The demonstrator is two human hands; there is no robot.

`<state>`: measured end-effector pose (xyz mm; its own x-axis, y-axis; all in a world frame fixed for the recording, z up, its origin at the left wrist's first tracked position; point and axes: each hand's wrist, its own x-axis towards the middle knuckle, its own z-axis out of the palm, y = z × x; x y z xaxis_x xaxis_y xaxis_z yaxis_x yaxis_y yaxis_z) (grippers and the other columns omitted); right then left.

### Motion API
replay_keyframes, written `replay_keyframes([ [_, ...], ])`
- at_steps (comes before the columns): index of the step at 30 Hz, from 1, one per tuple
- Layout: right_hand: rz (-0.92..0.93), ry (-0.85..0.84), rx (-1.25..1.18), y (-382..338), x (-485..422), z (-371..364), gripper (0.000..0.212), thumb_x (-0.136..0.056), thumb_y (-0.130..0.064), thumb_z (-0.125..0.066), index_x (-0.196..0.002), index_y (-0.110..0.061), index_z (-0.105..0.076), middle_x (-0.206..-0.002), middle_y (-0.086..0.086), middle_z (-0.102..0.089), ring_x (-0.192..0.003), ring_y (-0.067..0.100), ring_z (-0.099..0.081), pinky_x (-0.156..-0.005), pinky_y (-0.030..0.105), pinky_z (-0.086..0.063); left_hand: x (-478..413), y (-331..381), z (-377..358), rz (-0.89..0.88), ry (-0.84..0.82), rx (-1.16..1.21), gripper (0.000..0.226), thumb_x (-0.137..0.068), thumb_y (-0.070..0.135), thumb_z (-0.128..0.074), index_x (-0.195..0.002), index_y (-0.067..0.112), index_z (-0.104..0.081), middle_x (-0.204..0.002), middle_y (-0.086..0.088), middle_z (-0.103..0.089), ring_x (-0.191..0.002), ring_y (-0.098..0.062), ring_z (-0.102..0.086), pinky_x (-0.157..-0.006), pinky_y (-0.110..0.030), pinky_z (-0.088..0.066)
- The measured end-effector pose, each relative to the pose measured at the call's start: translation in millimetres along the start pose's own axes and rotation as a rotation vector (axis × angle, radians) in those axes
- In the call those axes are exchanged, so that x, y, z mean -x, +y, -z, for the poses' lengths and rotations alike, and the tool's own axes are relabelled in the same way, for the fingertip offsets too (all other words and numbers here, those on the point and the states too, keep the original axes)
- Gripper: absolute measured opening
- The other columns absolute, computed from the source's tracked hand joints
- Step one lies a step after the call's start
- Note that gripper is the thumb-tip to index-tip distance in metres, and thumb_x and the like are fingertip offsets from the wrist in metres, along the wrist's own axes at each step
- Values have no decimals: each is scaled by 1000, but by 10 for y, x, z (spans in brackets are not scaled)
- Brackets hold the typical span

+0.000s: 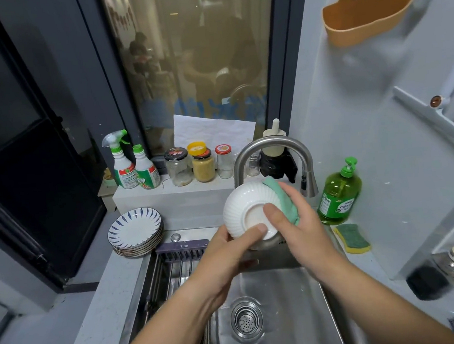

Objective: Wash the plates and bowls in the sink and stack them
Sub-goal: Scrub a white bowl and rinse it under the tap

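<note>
Lit coolly and fairly brightly, with soft sheen on the sink (288,304) and faint shadows in its basin. Falls dark toward the door (11,164) at left. Carries hazy warm reflections in the window (194,50). Bends straight lines near the edges; blurs at the right border.

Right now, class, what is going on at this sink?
A person is washing a white ribbed bowl over the sink. The left hand grips the bowl, its base turned toward the camera, while the right hand holds a green cloth against its side. A stack of blue-patterned plates sits on the counter left of the sink.
</note>
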<state>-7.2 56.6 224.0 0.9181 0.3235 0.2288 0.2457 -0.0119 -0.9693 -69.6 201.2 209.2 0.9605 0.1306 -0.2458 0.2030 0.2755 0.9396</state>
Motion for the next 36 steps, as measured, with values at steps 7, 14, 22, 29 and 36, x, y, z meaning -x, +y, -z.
replay_keyframes([
  [7,-79,-308,310,-4,-150,254,39,-85,-32,-78,-119,-40,-61,-114,-17,-69,-106,0,-64,-87,13,-47,-43,190,237,140,-132,-226,73,-64,22,-92,-128,21,-57,-116,-16,-73,-95,-28,-74,-90,-56,-60],
  [14,-129,-488,446,-184,-321,311,32,-84,-38,-77,-114,-32,-69,-106,-9,-74,-99,8,-68,-91,26,-54,-181,200,180,161,-244,-177,69,-67,11,-85,-132,21,-62,-108,-6,-73,-95,-25,-73,-91,-54,-58],
  [22,47,131,172,272,181,-182,43,-102,-37,-31,-142,-37,-46,-145,-6,-43,-132,-11,-39,-104,1,-25,-279,-31,61,190,-16,348,73,-69,10,-84,-135,10,-52,-119,-17,-70,-94,-36,-74,-87,-68,-56],
  [29,-29,203,54,212,-58,-212,37,-107,-28,-38,-136,-49,-48,-145,-10,-43,-124,-21,-40,-107,4,-28,-225,-102,-97,136,-18,579,58,-78,13,-73,-132,13,-52,-129,-22,-68,-106,-41,-71,-79,-55,-63],
  [36,-44,161,53,266,195,-416,49,-106,-23,-41,-146,-50,-32,-139,-26,-38,-123,-27,-33,-109,14,-29,-244,-70,-106,45,28,720,58,-85,14,-69,-138,2,-49,-122,-25,-71,-104,-39,-73,-78,-51,-64],
])
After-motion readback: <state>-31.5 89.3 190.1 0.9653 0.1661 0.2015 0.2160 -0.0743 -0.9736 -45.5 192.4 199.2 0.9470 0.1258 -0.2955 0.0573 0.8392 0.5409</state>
